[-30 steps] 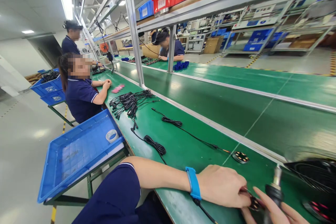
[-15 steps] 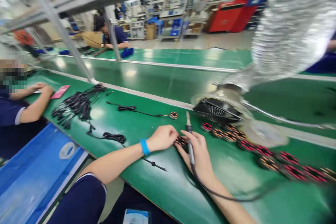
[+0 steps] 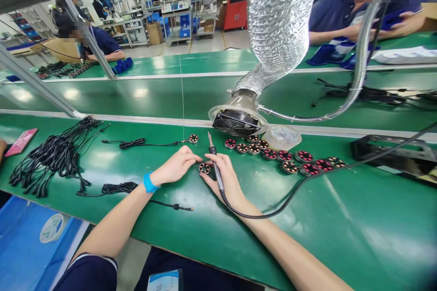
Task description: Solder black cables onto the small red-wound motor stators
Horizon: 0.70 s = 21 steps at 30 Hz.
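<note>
My right hand is closed around a soldering iron, its tip pointing up and away. Thumb and fingers of the same hand also steady a small round motor stator with copper windings. Just left of it, my left hand, with a blue wristband, has its fingers pinched together at the stator's edge; anything between them is too small to make out. Below the left wrist lies a black cable with a bare end. Farther back, another stator is joined to a coiled black cable.
Several stators lie right of my hands, by a fume extractor fan and a plastic tub. A cable pile and pink card lie left. A black case stands right. Co-workers sit across the bench.
My view has swung to the right, bringing the black case and a co-worker at the right into sight. Both hands stay at the stator, and the soldering iron remains in my right hand.
</note>
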### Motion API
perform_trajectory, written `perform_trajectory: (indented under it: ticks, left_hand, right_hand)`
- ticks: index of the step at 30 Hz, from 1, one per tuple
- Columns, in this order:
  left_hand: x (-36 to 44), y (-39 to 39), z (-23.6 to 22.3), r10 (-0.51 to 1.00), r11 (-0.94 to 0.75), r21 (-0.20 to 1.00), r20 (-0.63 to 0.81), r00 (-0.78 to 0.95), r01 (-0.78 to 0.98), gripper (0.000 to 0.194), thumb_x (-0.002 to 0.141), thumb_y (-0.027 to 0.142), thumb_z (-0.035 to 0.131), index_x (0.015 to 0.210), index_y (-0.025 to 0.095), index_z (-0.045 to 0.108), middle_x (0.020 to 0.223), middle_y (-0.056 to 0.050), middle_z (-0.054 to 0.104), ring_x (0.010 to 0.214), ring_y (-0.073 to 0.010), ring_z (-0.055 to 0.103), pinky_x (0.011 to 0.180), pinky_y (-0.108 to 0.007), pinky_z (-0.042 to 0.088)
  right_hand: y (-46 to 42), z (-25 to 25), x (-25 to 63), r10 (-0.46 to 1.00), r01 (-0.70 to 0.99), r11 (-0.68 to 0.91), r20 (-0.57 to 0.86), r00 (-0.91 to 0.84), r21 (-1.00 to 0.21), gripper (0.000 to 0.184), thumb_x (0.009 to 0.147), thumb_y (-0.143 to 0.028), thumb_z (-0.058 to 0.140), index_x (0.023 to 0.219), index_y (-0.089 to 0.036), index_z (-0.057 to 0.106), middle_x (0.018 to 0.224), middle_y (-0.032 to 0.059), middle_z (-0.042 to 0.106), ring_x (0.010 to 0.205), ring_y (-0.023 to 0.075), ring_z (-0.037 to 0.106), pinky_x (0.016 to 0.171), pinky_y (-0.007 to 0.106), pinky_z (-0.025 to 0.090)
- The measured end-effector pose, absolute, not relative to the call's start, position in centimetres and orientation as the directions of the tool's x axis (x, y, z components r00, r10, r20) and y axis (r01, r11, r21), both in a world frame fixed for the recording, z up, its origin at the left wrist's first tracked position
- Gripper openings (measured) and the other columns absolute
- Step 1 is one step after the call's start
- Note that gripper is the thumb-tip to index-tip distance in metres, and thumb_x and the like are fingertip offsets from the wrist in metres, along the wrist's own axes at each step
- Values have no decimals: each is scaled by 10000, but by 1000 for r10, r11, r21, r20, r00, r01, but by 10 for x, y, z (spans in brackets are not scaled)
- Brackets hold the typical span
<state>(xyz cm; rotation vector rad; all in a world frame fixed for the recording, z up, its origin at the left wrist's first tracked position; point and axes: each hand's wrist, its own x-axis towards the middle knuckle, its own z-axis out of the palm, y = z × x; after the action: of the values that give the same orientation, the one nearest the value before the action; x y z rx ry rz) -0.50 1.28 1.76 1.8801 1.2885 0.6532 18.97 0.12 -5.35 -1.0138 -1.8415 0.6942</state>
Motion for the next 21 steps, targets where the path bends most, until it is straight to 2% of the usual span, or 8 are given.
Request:
perform_trajectory:
  ticks: [4,7,11,21]
  left_hand:
    - [-7,17,7,966,-87,855,-54,255,512,280,873,278,586,1107,154,676,802,-1,588,557,-91,558,636,-254,481]
    - [-7,19,1,973,13,895,-113,200,446,258,793,287,684,993,141,613,686,24,588,538,-102,555,556,-234,455]
    - [-5,19,0,965,-51,893,-71,252,447,179,767,254,698,839,159,564,685,30,562,618,-97,531,612,-226,456]
    - [3,15,-5,971,-140,858,22,237,495,100,790,212,645,828,169,563,688,36,543,620,-89,476,590,-209,399]
  right_hand:
    - [2,-56,190,857,355,514,449,-254,-781,539,837,-164,655,1321,-299,459,1192,65,463,941,185,671,924,389,557]
    - [2,-57,190,856,346,515,449,-257,-784,540,838,-172,659,1322,-299,457,1193,67,457,942,186,669,927,392,554]
    - [2,-59,190,858,339,511,447,-253,-790,543,834,-163,656,1322,-297,461,1202,70,455,943,186,669,923,388,555]
    - [2,-58,189,856,343,514,451,-252,-786,530,835,-167,652,1317,-292,471,1197,77,458,944,195,670,915,398,563]
